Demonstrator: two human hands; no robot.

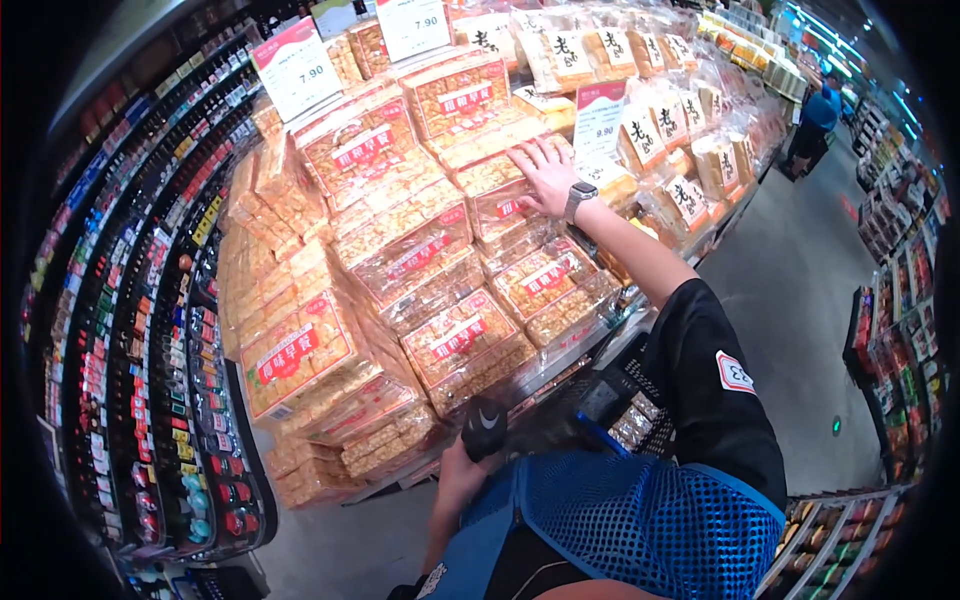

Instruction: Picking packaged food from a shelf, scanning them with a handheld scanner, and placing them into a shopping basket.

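Note:
My right hand (pixel 545 178), a watch on its wrist, reaches across the display. Its fingers are spread flat over the top of a clear-wrapped pack of golden puffed-grain squares (pixel 490 187) with a red label. Low in the middle, my left hand (pixel 465 470) is against a black rounded object (pixel 485 428) with a pale mark, whose kind I cannot make out. That hand's fingers are mostly hidden. Between the two hands are more stacked packs, among them a front pack (pixel 465 345) and another beside it (pixel 555 285).
Price cards (pixel 293 68) stand among the stacks. Wrapped cakes with black lettering (pixel 665 120) fill the right side. A black basket or crate (pixel 640 400) is by my waist. Curved shelves (pixel 150 330) line the left; a person (pixel 822 110) stands in the far right aisle.

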